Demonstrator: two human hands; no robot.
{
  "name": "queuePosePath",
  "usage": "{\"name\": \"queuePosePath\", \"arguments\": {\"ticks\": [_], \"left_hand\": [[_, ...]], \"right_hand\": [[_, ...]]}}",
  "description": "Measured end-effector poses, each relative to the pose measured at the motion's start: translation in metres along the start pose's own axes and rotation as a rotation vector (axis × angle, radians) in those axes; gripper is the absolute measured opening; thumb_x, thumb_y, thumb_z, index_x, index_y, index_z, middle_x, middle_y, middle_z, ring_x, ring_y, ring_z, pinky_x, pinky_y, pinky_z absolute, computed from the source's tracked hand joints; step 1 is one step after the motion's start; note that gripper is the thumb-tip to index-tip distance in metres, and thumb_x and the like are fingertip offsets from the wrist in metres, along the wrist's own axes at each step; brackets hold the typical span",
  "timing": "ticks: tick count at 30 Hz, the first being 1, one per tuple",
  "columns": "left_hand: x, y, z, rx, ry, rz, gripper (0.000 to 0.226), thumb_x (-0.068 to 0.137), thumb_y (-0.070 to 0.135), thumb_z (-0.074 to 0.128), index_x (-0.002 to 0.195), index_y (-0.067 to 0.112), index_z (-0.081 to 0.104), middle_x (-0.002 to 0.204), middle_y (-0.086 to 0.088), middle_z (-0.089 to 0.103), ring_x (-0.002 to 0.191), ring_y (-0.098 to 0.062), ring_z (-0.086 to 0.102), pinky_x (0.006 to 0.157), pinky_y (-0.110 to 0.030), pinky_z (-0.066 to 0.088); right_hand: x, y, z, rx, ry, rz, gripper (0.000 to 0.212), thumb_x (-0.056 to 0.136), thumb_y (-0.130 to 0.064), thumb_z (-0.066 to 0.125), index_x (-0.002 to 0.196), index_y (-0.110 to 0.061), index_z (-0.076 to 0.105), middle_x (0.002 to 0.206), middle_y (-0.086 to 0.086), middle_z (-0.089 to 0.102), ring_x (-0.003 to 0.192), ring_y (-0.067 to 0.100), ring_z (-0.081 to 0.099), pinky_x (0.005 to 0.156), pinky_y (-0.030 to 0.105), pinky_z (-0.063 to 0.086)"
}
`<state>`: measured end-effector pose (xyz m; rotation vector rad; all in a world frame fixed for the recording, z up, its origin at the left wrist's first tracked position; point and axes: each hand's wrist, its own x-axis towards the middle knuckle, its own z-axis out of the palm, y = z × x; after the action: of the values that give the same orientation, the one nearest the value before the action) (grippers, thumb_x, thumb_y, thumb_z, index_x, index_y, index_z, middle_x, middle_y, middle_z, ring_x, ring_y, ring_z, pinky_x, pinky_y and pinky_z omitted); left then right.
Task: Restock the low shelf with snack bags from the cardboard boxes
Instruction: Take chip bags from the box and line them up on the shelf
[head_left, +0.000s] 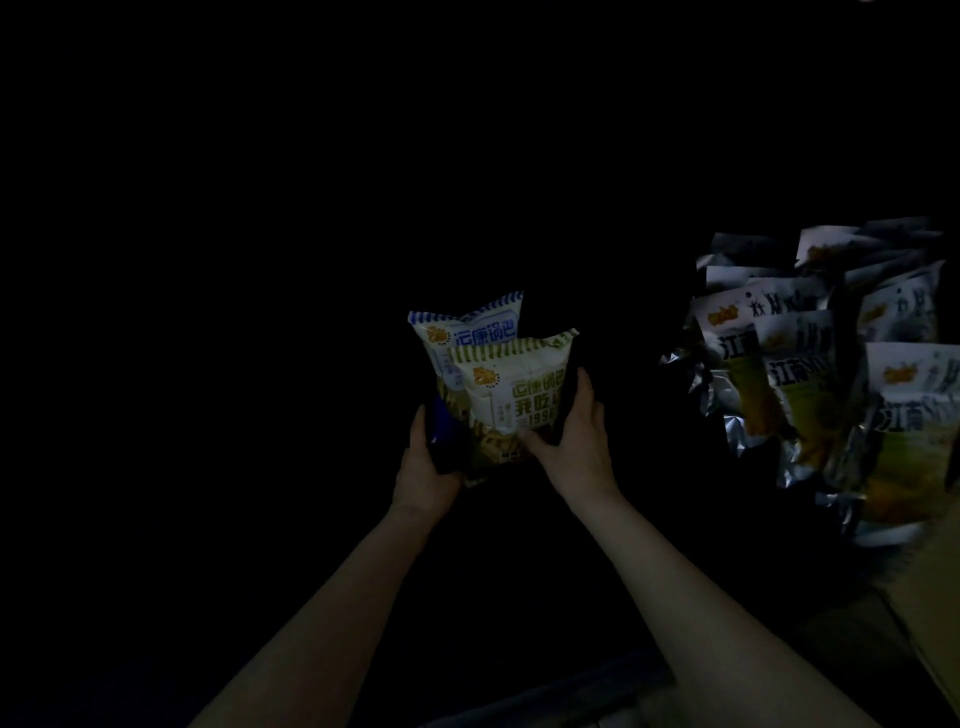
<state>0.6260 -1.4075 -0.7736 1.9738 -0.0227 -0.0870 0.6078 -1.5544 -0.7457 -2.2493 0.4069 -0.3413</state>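
Observation:
The scene is very dark. In the middle of the view I hold snack bags upright between both hands. A white bag with green stripes (511, 387) is in front, and a white bag with blue stripes (470, 327) stands behind it. My left hand (426, 457) grips the left side of the bundle, where something dark blue shows. My right hand (574, 436) grips the right side and lower edge of the green-striped bag. The shelf itself is lost in the darkness.
Several silver and yellow-green snack bags (831, 374) stand packed in rows at the right. A cardboard box flap (930, 597) shows faintly at the lower right corner. Everything to the left and above is black.

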Motion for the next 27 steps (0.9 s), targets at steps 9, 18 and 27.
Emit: {"name": "queuePosePath", "arguments": {"ticks": [9, 18, 27], "left_hand": [[0.028, 0.001, 0.011, -0.030, -0.120, 0.145, 0.095, 0.079, -0.016, 0.057, 0.149, 0.014, 0.000, 0.156, -0.005, 0.010, 0.143, -0.017, 0.014, 0.114, -0.027, 0.021], [0.054, 0.040, 0.075, 0.051, -0.355, 0.090, 0.095, 0.082, -0.019, 0.048, 0.148, 0.022, -0.006, 0.154, -0.001, 0.013, 0.142, -0.016, 0.018, 0.109, -0.023, 0.029], [0.053, 0.046, 0.079, 0.134, -0.279, -0.013, 0.082, 0.090, -0.005, 0.048, 0.150, 0.024, 0.002, 0.155, -0.005, 0.020, 0.138, -0.022, 0.028, 0.101, -0.018, 0.030]], "right_hand": [[-0.014, -0.022, 0.038, -0.238, 0.079, -0.060, 0.098, 0.088, -0.033, 0.062, 0.141, -0.042, -0.019, 0.154, 0.010, -0.020, 0.142, 0.033, 0.009, 0.100, 0.042, 0.040], [0.024, 0.026, -0.026, -0.152, 0.156, 0.027, 0.090, 0.089, -0.019, 0.063, 0.148, -0.037, -0.003, 0.154, 0.009, -0.009, 0.140, 0.034, 0.019, 0.102, 0.040, 0.037], [0.023, 0.034, -0.039, -0.002, 0.101, 0.231, 0.079, 0.086, -0.002, 0.061, 0.147, -0.018, 0.014, 0.142, 0.015, 0.026, 0.128, 0.034, 0.039, 0.100, 0.038, 0.038]]}}
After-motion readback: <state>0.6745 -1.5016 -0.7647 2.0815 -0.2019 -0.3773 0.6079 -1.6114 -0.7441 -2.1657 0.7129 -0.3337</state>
